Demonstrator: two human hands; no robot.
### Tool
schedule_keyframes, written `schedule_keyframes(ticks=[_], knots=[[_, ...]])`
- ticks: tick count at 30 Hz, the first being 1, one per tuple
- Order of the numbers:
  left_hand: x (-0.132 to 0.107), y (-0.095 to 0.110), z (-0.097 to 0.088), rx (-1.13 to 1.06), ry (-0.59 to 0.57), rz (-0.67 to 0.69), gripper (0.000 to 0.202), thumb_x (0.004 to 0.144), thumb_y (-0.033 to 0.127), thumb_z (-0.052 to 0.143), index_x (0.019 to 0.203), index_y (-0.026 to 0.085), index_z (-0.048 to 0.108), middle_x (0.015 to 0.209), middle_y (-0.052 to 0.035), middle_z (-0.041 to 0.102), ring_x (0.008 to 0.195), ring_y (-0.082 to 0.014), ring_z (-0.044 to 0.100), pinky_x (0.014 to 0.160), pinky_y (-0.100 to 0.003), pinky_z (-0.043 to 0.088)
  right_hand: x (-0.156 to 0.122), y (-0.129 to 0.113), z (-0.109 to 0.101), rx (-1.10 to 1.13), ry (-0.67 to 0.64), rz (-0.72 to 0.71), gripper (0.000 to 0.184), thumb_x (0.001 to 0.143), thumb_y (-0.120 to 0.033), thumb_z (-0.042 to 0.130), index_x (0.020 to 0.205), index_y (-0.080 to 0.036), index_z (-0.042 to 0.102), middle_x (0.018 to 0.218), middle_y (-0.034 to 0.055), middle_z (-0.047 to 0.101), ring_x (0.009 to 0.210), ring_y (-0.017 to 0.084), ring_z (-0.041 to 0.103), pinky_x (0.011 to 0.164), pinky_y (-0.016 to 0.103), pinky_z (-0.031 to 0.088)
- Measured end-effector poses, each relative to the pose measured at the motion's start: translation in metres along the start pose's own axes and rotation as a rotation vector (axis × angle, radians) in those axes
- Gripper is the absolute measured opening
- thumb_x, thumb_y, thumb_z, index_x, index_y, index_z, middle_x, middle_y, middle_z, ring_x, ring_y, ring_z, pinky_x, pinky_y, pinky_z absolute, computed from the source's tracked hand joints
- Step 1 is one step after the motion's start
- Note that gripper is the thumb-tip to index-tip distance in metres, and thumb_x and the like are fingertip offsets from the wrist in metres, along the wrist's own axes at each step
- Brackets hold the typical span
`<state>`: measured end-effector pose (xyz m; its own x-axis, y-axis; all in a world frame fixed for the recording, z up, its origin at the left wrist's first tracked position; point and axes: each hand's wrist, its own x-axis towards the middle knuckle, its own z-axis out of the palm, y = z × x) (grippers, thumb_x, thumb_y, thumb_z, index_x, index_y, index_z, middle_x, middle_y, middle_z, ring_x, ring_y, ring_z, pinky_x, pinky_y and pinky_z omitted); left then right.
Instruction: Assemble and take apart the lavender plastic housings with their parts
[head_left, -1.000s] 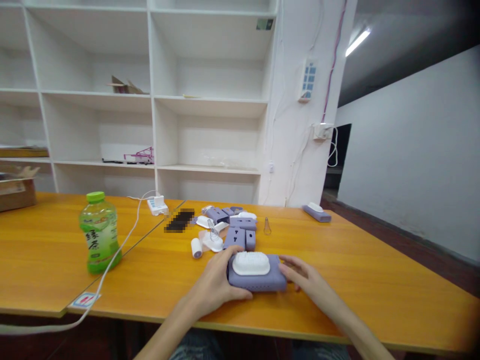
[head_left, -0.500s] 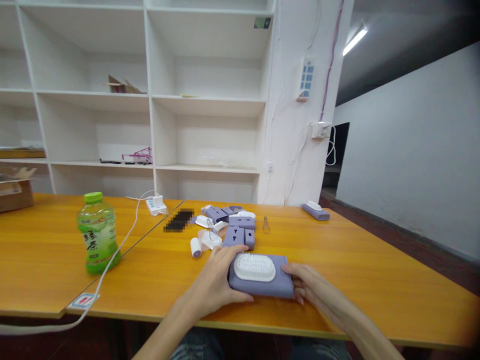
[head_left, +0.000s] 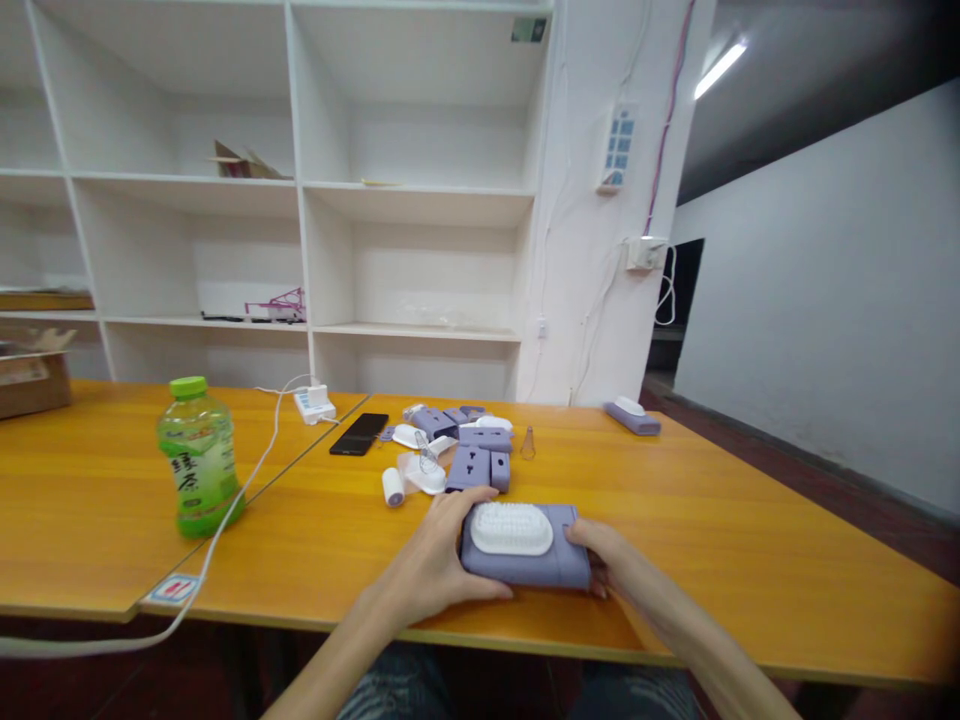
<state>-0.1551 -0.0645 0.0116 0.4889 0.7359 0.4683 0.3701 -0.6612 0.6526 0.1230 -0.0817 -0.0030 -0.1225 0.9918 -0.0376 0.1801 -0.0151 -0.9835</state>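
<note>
Near the table's front edge, my two hands hold a flat purple plastic case (head_left: 525, 572) with a white oval bristle brush (head_left: 512, 529) on its top face. My left hand (head_left: 450, 555) wraps its left end, thumb along the front and fingers at the back. At the right end, my right hand (head_left: 604, 550) grips the case, with some fingers hidden behind and below it. Just beyond lie loose purple housings (head_left: 471, 467), a white cylinder (head_left: 392, 487) with a purple end, and white oval parts (head_left: 427, 478).
A finished-looking purple case (head_left: 634, 417) with a white top lies at the table's back right. A wire loop (head_left: 529, 443), a black phone (head_left: 360, 434), a power strip (head_left: 315, 405) with a white cable and a green bottle (head_left: 199, 460) stand or lie leftward and behind.
The case and both hands stay almost in place, still gripping it. The whole view has shifted slightly with my head.
</note>
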Motion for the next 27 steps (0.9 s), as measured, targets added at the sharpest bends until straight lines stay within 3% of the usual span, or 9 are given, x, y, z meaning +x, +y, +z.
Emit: schedule_keyframes(ticks=[4,10,14,17,22,27], knots=[[0.001,0.003,0.002,-0.02,0.002,0.005,0.094,0.061,0.049,0.092,0.141,0.031,0.047,0.141,-0.007,0.054,0.131,-0.031,0.049,0.115,-0.045,0.037,0.001,0.002,0.004,0.093,0.06,0.038,0.041,0.075,-0.06,0.053,0.078,-0.02,0.061,0.05,-0.0054,0.048,0.04,0.009,0.041,0.036,0.019,0.033],[0.001,0.002,0.0,-0.033,0.003,-0.003,0.094,0.06,0.048,0.093,0.14,0.03,0.048,0.141,-0.0071,0.055,0.131,-0.032,0.049,0.115,-0.046,0.037,-0.007,-0.011,0.01,0.153,0.096,0.072,0.035,0.076,-0.055,0.061,0.079,-0.019,0.06,0.049,-0.0054,0.052,0.039,0.009,0.049,0.035,0.018,0.036],[0.003,0.001,-0.003,-0.043,0.009,0.005,0.092,0.06,0.047,0.093,0.138,0.028,0.05,0.14,-0.0068,0.057,0.131,-0.0309,0.051,0.114,-0.043,0.038,-0.016,-0.021,0.009,0.169,0.068,0.106,0.037,0.084,-0.051,0.06,0.096,-0.016,0.063,0.064,0.0045,0.071,0.056,0.018,0.071,0.049,0.024,0.055],[0.004,0.001,-0.003,-0.056,0.018,0.004,0.091,0.059,0.048,0.093,0.137,0.027,0.05,0.139,-0.0068,0.058,0.13,-0.0306,0.052,0.113,-0.042,0.039,-0.023,-0.027,0.006,0.18,0.066,0.136,0.042,0.089,-0.051,0.058,0.109,-0.015,0.061,0.079,0.0093,0.077,0.068,0.023,0.077,0.062,0.03,0.062],[0.006,0.002,0.0,-0.072,0.029,-0.01,0.089,0.059,0.045,0.094,0.135,0.025,0.052,0.138,-0.0076,0.059,0.128,-0.0321,0.053,0.111,-0.043,0.04,-0.023,-0.028,0.006,0.165,0.088,0.158,0.039,0.091,-0.05,0.057,0.101,-0.013,0.062,0.067,0.0083,0.075,0.054,0.02,0.073,0.055,0.028,0.061],[0.006,0.002,-0.004,-0.11,0.031,-0.011,0.086,0.059,0.043,0.094,0.132,0.026,0.053,0.132,-0.004,0.062,0.124,-0.0283,0.056,0.108,-0.039,0.042,-0.016,-0.023,0.002,0.174,0.119,0.159,0.04,0.092,-0.052,0.055,0.09,-0.013,0.063,0.064,0.009,0.074,0.049,0.017,0.07,0.044,0.019,0.05]])
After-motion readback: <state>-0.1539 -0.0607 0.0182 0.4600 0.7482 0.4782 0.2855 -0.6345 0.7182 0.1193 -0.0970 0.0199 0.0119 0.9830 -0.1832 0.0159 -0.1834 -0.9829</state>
